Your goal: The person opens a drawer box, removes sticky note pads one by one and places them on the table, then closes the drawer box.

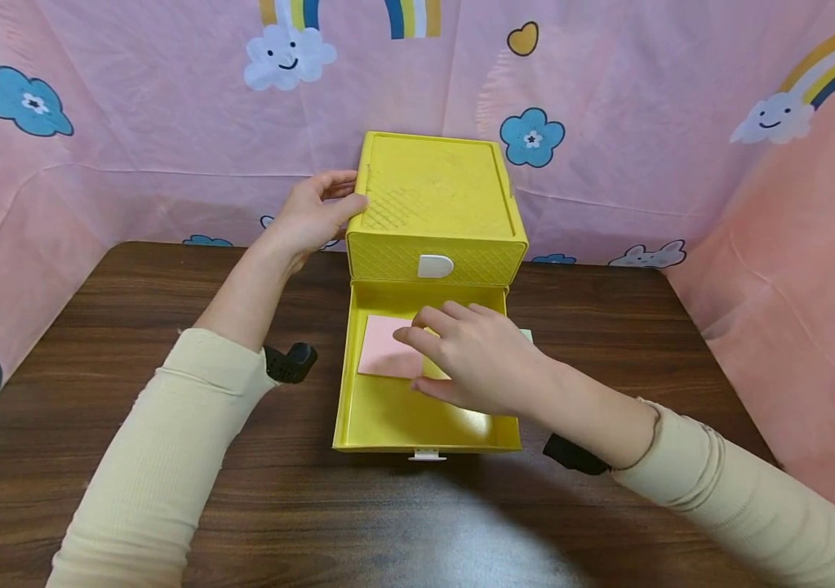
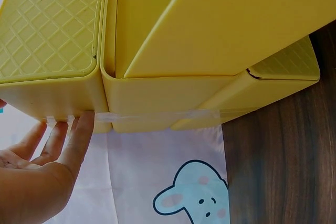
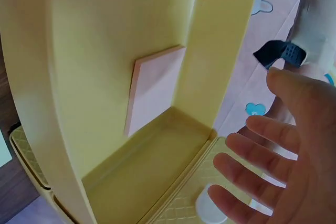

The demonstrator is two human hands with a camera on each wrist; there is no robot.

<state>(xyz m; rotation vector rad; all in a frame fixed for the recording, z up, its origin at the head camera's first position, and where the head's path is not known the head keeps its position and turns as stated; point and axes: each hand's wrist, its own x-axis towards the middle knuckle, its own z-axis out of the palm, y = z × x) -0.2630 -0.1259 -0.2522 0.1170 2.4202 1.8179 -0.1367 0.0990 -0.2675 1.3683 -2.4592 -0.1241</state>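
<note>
A yellow drawer box (image 1: pixel 432 184) stands on the table with one drawer (image 1: pixel 388 416) pulled out toward me. Inside it a pink pad of paper (image 1: pixel 386 347) lies flat near the left wall; the right wrist view shows this pink pad (image 3: pixel 156 90) too. My left hand (image 1: pixel 314 214) rests against the box's upper left side, and its fingertips touch that side in the left wrist view. Above the open drawer hovers my right hand (image 1: pixel 479 359), fingers loosely spread, holding nothing. It hides part of the drawer and overlaps the pad's right edge.
A pale green piece (image 1: pixel 527 335) shows just right of the drawer, mostly hidden by my right wrist. The dark wooden table (image 1: pixel 277 506) lies around the box. A pink patterned cloth (image 1: pixel 189 122) hangs close behind and at both sides.
</note>
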